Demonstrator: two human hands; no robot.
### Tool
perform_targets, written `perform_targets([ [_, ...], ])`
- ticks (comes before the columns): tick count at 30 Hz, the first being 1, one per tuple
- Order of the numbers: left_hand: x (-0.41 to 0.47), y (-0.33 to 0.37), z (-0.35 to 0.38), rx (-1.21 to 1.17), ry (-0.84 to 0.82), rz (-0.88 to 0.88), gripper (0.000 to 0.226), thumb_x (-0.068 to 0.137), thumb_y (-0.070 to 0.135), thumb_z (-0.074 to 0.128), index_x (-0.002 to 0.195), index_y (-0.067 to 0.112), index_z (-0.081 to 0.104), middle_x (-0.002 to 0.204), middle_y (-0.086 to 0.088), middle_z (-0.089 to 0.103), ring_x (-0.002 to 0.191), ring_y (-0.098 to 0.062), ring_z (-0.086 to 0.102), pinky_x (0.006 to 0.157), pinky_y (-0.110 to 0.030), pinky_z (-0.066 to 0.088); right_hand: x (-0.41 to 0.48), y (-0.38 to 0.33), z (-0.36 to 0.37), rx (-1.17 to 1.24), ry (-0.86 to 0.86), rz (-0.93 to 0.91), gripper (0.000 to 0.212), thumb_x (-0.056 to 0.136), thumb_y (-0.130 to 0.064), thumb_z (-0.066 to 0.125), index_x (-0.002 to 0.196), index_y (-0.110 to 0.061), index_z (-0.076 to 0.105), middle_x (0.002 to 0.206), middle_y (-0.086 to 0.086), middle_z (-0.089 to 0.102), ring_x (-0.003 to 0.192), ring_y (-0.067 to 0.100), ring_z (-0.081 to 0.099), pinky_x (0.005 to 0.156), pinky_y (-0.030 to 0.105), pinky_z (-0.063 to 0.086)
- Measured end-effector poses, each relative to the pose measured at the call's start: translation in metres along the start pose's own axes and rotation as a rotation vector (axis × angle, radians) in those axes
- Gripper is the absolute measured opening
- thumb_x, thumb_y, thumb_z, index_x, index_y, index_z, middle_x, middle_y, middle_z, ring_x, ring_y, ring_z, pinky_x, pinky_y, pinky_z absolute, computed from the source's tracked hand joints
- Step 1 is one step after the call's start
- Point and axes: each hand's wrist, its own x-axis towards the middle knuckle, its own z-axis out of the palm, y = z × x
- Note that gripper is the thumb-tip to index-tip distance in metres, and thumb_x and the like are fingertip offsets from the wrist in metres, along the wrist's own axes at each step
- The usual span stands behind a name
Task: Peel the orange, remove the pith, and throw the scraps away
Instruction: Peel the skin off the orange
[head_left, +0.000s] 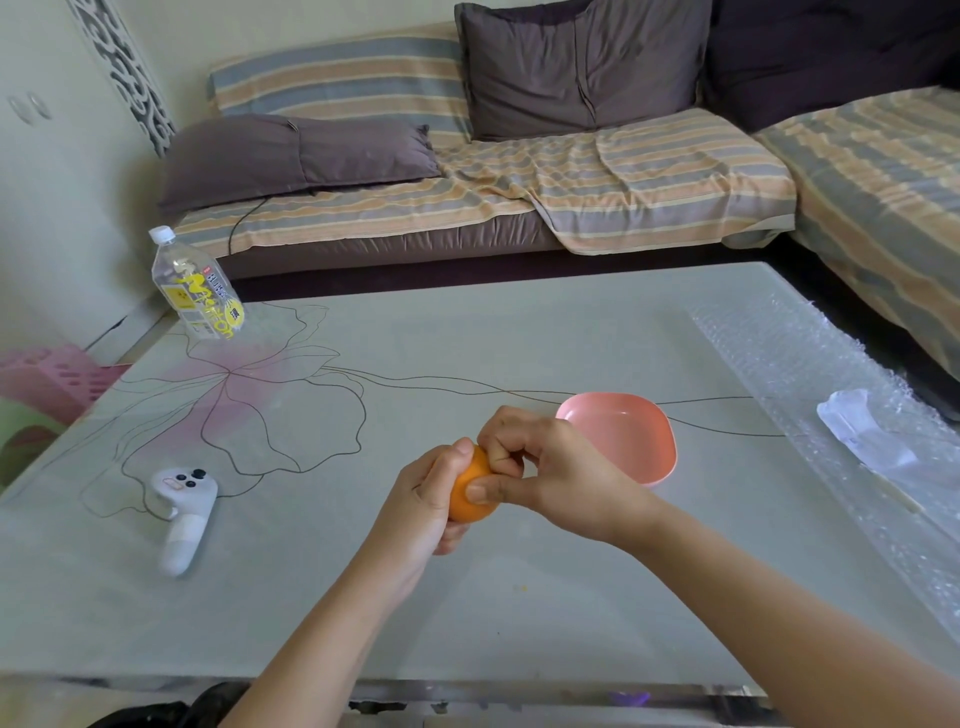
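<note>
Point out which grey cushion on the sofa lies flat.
The grey fabric cushion at the left end lies flat on the striped sofa cover; the other grey cushion stands upright against the backrest.

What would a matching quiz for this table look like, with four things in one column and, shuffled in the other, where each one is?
Things:
1. orange
2. pink bowl
3. bottle
4. white controller

Places:
A. standing at the far left corner of the table
B. gripped by the left hand and the right hand
C. lying on the table, left of both hands
D. on the table, just behind the right hand

Pairs: 1-B, 2-D, 3-A, 4-C
</note>
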Motion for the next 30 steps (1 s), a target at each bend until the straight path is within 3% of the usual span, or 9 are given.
perform_targets([
  [10,-0.003,0.001,0.002,-0.015,-0.016,0.009,0.034,0.098,0.034,0.036,0.083,0.005,0.048,0.047,0.003,0.029,0.040,-0.012,0.022,0.040,-0.019,0.015,-0.002,0.003,0.001,0.020,0.010,-0.010,0.041,0.079,-0.010,0.073,0.059,-0.011,0.037,0.083,0.008,0.049,0.076,0.026,0.046,0.067,0.026,0.040],
  [13,-0.001,0.007,0.003,-0.073,0.037,0.011,0.038,0.099,0.034,0.033,0.082,0.004,0.048,0.046,0.006,0.031,0.039,-0.010,0.023,0.038,-0.017,0.017,-0.002,0.000,0.004,-0.029,0.102,-0.062,0.036,0.080,-0.016,0.073,0.065,-0.015,0.040,0.082,0.002,0.048,0.073,0.011,0.043,0.067,0.016,0.037],
  [17,0.005,0.013,0.004,-0.127,0.087,0.024,0.037,0.098,0.037,0.034,0.091,0.005,0.052,0.054,0.002,0.033,0.042,-0.010,0.024,0.038,-0.019,0.018,-0.001,-0.008,0.007,-0.045,0.226,-0.126,0.023,0.079,-0.013,0.073,0.077,-0.012,0.050,0.100,-0.003,0.055,0.084,0.017,0.052,0.078,0.025,0.046],
  [20,0.006,0.012,0.003,-0.139,0.102,0.007,0.040,0.097,0.037,0.035,0.098,0.001,0.055,0.054,0.002,0.034,0.043,-0.011,0.025,0.038,-0.020,0.019,-0.003,-0.009,0.012,-0.054,0.266,-0.096,0.025,0.078,-0.015,0.074,0.078,-0.013,0.049,0.096,-0.005,0.061,0.088,0.015,0.055,0.080,0.029,0.046],
  [23,0.005,0.010,0.000,-0.084,0.096,0.012,0.034,0.098,0.036,0.037,0.084,0.008,0.052,0.048,0.005,0.034,0.040,-0.010,0.027,0.039,-0.020,0.019,-0.002,-0.008,0.013,-0.085,0.240,-0.053,0.034,0.072,-0.021,0.079,0.078,-0.013,0.046,0.090,-0.001,0.059,0.084,0.016,0.053,0.076,0.030,0.046],
  [27,0.003,0.005,-0.002,0.017,0.035,0.039,0.039,0.093,0.040,0.047,0.084,0.002,0.050,0.046,0.007,0.034,0.039,-0.010,0.027,0.039,-0.018,0.021,-0.002,-0.009,0.011,-0.133,0.185,0.024,0.044,0.067,-0.025,0.082,0.070,-0.019,0.039,0.076,-0.001,0.048,0.067,0.009,0.040,0.059,0.019,0.037],
  [30,0.004,0.004,-0.002,0.028,0.026,0.047,0.053,0.078,0.047,0.046,0.090,-0.004,0.051,0.048,0.005,0.036,0.038,-0.010,0.028,0.039,-0.018,0.021,-0.003,-0.008,0.013,-0.094,0.172,0.038,0.045,0.069,-0.020,0.080,0.065,-0.021,0.036,0.073,-0.007,0.043,0.066,0.006,0.037,0.060,0.014,0.034],
])
